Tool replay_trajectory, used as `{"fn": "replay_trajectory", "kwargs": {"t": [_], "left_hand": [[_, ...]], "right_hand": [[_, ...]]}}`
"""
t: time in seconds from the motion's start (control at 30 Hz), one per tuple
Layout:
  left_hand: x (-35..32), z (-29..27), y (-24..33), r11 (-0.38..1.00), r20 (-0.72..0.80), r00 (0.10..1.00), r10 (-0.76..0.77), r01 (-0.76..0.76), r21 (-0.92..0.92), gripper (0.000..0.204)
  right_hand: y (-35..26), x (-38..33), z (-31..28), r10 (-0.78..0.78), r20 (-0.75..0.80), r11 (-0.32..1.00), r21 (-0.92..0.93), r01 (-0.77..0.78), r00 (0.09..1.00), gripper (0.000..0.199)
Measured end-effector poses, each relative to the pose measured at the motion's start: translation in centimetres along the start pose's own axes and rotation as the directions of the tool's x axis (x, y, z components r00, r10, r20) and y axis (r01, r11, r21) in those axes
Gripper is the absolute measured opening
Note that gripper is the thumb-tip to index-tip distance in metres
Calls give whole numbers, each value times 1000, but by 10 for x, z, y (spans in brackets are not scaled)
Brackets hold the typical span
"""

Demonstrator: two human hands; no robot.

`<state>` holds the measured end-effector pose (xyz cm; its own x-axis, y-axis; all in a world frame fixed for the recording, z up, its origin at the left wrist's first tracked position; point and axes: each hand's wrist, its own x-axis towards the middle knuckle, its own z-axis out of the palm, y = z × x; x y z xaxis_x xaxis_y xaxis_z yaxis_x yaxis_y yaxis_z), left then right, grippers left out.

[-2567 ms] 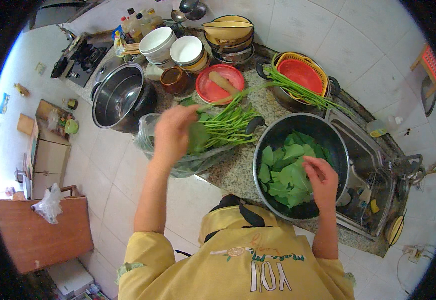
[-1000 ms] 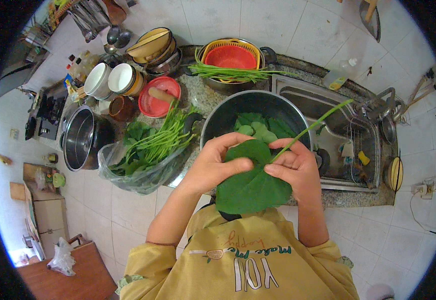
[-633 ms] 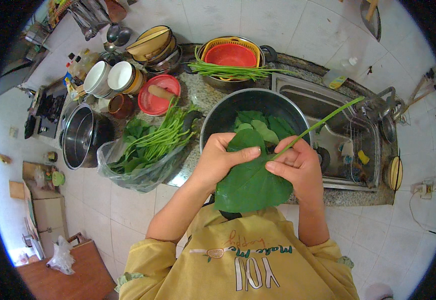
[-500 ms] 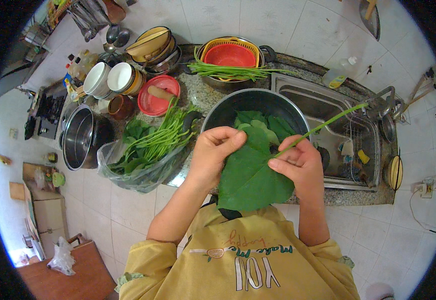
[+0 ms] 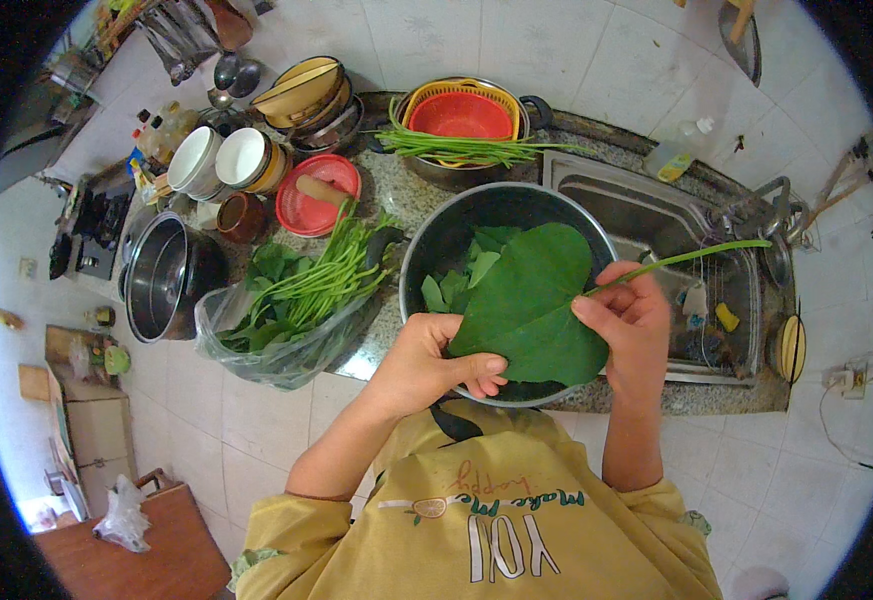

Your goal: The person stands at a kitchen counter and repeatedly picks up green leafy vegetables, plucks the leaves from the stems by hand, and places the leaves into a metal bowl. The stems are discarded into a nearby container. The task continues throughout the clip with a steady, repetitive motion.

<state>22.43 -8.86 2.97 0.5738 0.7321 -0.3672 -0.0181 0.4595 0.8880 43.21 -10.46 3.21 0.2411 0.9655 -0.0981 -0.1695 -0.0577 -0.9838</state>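
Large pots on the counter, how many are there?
3: the middle pot beneath the held leaf, the left pot past the bag of greens, and the back pot under the red container. Others may be hidden.

Soft, fairly even light falls over the counter (image 5: 396,185) — brightest at far left, where the rim washes out to bluish white. Shadow dims the inside of the pot (image 5: 486,207); the sink (image 5: 638,215) carries a dull sheen. The held leaf (image 5: 541,310) looks sharp, the stove (image 5: 101,225) softer — black corners enclose bowed wall (image 5: 521,45) seams.
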Motion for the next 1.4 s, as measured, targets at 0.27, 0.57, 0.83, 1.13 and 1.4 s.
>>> {"fn": "replay_trajectory", "kwargs": {"t": [0.27,0.57,0.83,1.13,1.4], "left_hand": [[-1,-13,-6,576,-132,745,654,-377,726,30],[-5,-3,-1,561,-258,557,790,-485,670,41],[-3,-3,-12,767,-421,776,469,-594,-241,35],[-8,-8,-9,827,-343,829,441,-524,-203,53],[-7,3,-2,907,-398,823,405,-418,56,50]], "right_hand": [[6,4,-2,-140,180,990,46,134,974,10],[9,-2,4,-268,205,944,249,215,941,13],[5,-6,5,-294,154,943,204,261,943,12],[-4,-14,7,-324,175,946,44,321,930,12],[-7,-22,13,-415,210,889,-113,444,885,12]]}}
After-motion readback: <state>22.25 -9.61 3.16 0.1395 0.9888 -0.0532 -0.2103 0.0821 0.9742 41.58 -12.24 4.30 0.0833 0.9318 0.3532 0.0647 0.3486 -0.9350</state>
